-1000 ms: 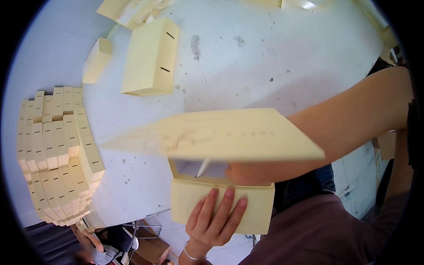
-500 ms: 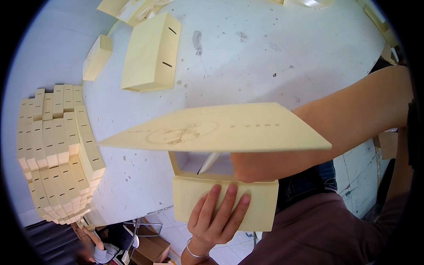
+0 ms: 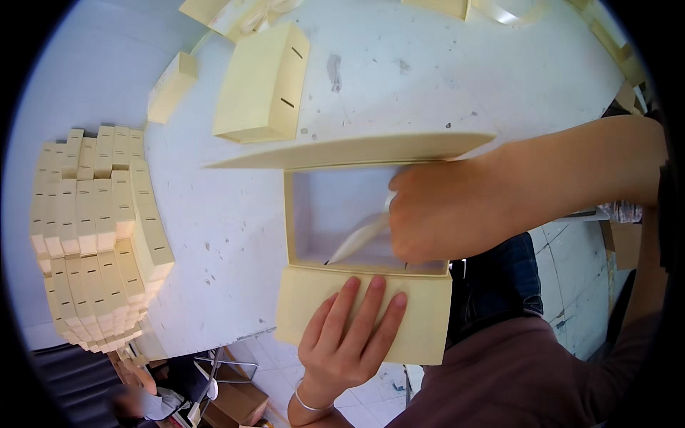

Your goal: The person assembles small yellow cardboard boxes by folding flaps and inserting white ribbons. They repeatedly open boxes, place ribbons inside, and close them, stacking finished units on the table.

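Note:
A cream box (image 3: 290,221) stands at the table's near edge with its lid (image 3: 342,151) raised, showing a pale inside. From a small dark slot in the near wall, a white ribbon (image 3: 360,239) runs up to my right hand (image 3: 435,214). That hand reaches into the right half of the box, closed around the ribbon, its fingertips mostly turned out of sight. My left hand (image 3: 349,332) lies against the outer near side of the box, fingers stretched and apart; its thumb is hidden.
Many cream boxes (image 3: 93,228) are stacked at the left. A slotted cream box (image 3: 260,85) and a smaller one (image 3: 173,87) lie at the far left. At the far edge are a box with a ribbon bow (image 3: 260,14) and loose ribbon (image 3: 510,13). A person (image 3: 146,399) is below left.
The lid has swung further up and back, uncovering the inside. My right hand now shows in the box, with more of the ribbon drawn inward. My left hand stays on the near side.

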Tool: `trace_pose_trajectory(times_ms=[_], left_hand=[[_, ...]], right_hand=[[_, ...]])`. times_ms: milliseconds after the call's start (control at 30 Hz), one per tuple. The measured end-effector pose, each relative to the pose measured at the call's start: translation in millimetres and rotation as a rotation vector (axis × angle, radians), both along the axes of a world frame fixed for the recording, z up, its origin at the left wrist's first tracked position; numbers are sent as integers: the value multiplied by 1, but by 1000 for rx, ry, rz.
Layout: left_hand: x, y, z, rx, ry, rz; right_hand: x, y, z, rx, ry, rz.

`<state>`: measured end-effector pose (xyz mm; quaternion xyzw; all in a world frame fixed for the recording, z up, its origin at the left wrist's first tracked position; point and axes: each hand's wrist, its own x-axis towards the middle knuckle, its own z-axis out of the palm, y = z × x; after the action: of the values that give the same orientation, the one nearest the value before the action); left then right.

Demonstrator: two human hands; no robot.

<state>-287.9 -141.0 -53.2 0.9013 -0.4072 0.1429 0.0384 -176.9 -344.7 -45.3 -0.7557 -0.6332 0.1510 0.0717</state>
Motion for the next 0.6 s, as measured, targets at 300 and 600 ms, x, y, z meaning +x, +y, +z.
trace_pose_trajectory(times_ms=[300,600], left_hand=[[-19,9,-18,-10,-45,34],[-20,6,-15,-35,-14,64]], right_hand=[[-11,18,-16,113,17,13],[-17,8,-6,135,-9,-75]])
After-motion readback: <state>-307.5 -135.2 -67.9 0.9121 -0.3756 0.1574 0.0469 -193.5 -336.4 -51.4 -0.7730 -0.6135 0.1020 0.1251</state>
